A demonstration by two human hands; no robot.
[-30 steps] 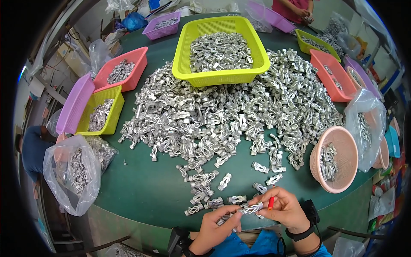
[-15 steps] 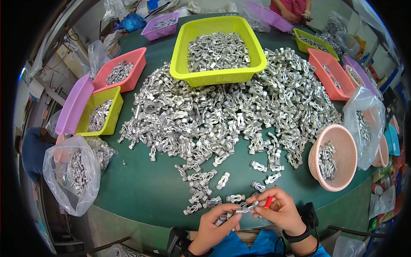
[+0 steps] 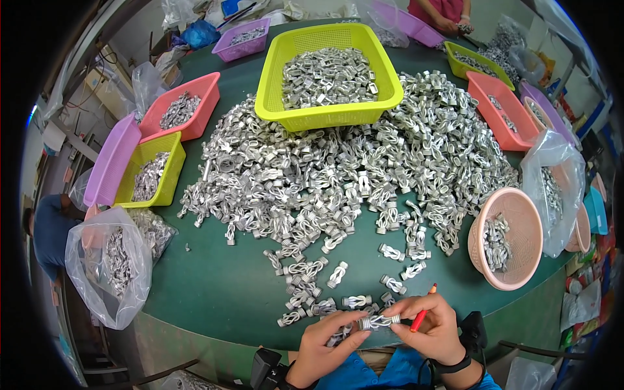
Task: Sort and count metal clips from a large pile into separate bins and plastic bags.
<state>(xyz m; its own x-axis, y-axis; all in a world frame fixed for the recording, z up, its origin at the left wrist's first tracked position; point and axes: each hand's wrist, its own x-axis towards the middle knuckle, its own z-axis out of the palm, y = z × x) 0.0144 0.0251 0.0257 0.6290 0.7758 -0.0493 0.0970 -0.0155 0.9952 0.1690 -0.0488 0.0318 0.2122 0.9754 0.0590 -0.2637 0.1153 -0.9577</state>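
At the table's front edge, both hands hold one silvery metal fitting [image 3: 379,322] with ringed ends and a twisted open middle. My left hand [image 3: 330,342] pinches its left end with thumb and forefinger, while more of the same fittings [image 3: 340,334] are tucked in its palm. My right hand [image 3: 429,328] grips the other end by the fingertips. A red pencil [image 3: 424,307] is also held in the right hand, its tip pointing up and away. Just beyond the hands lie several loose fittings [image 3: 356,301], spreading out from a large pile [image 3: 286,175] of them.
A yellow-green basket [image 3: 330,118] of metal pieces sits on the pile. A peach round basket [image 3: 476,250] stands at right, a clear plastic bag [image 3: 107,292] of fittings at left. Coral trays [image 3: 207,97] and yellow-green trays [image 3: 170,170] line the sides. Other people [image 3: 52,227] work around.
The fitting has turned in my fingers from tilted to nearly level, its open middle now showing. The red pencil has swung more upright as the right hand shifted slightly right.
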